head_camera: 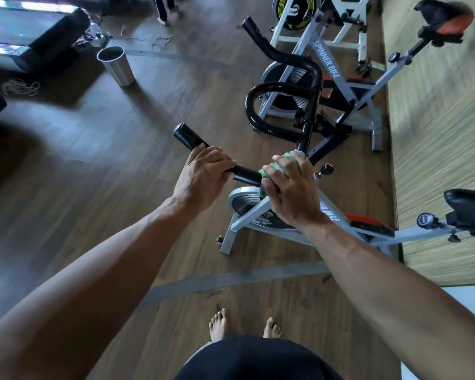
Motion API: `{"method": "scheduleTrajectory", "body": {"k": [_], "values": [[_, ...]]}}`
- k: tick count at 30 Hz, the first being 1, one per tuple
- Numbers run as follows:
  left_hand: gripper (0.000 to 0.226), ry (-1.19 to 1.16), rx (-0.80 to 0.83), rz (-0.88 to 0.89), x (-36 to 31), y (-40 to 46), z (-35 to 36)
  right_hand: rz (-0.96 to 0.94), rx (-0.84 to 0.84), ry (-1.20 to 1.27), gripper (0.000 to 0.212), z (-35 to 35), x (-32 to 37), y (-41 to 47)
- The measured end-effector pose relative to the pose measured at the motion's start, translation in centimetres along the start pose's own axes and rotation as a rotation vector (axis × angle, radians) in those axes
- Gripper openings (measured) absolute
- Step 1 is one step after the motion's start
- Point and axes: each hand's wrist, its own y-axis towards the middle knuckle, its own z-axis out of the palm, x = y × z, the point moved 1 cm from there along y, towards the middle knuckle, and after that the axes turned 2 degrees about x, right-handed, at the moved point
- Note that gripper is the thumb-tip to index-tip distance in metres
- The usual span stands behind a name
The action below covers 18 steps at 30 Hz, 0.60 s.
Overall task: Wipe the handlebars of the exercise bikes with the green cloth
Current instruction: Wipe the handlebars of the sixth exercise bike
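Taking the near bike's handlebar [244, 174] as landmark: its left arm is clasped by the left hand [200, 176], fingers curled round the black tube just inboard of the end cap. To the right, at the bar's centre by the stem, the green cloth [269, 167] is bunched and clamped against the tube by the right hand [288, 193]. The wiping is judged to be under way on this bar. Beyond it, the second bike's handlebar [283, 64] is untouched and presumably left to do.
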Motion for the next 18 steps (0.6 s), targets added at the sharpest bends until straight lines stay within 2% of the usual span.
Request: {"method": "scheduleTrajectory", "body": {"k": [2, 4, 8, 10, 15, 18], "values": [[0.024, -0.014, 0.004, 0.005, 0.0, -0.1, 0.1, 0.082, -0.015, -0.01, 0.038, 0.4, 2.7, -0.2], [0.026, -0.012, 0.016, 0.0, 0.0, -0.1, 0.0, 0.059, -0.026, -0.041, 0.035, 0.6, 3.9, -0.2], [0.026, -0.017, 0.044, -0.049, 0.0, 0.0, 0.2, -0.189, -0.02, -0.052, 0.037, -0.2, 0.2, -0.2], [0.026, -0.015, 0.062, -0.066, -0.3, 0.0, 0.2, -0.235, -0.04, -0.031, 0.033, -0.3, -1.7, 0.0], [0.029, -0.023, 0.033, -0.096, -1.0, 0.1, 0.5, 0.058, -0.042, 0.049, 0.039, 0.5, 2.1, -0.6], [0.032, -0.022, 0.02, -0.095, -0.9, 0.1, 0.8, -0.028, -0.01, 0.051, 0.039, 0.4, 2.3, -1.0]]}}
